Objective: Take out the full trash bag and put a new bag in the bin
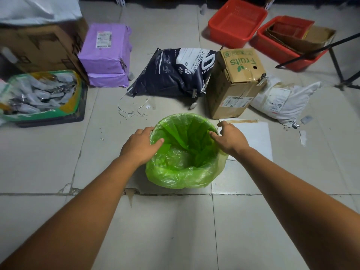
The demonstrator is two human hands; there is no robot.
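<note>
Reaching down over the grey tiled floor (175, 230) with both bare forearms. Clasping the left side of the rim of the bin (176, 177) with the left hand (139, 147), fingers curling down the outside and thumb lying inside on the green bag (187, 141). Pinching the same bag at the right side of the rim with the right hand (230, 138), thumb tip pressing on an inner fold and fingers curling outside. Keeping the bag inside the bin, its mouth folding over the rim and draping down the outer wall.

Looking just right of the bin at a white sheet (251, 137) lying flat on the tiles. Looking beyond at a cardboard box (233, 82) printed "Fruits", touching a dark printed sack (175, 73) on its left, with a white sack (280, 98) slumping on its right. Looking further left at a green-lined crate (77, 106) of grey packets and two stacked purple parcels (106, 53). Looking furthest back at two red baskets (236, 22), the right one carrying folded cardboard.
</note>
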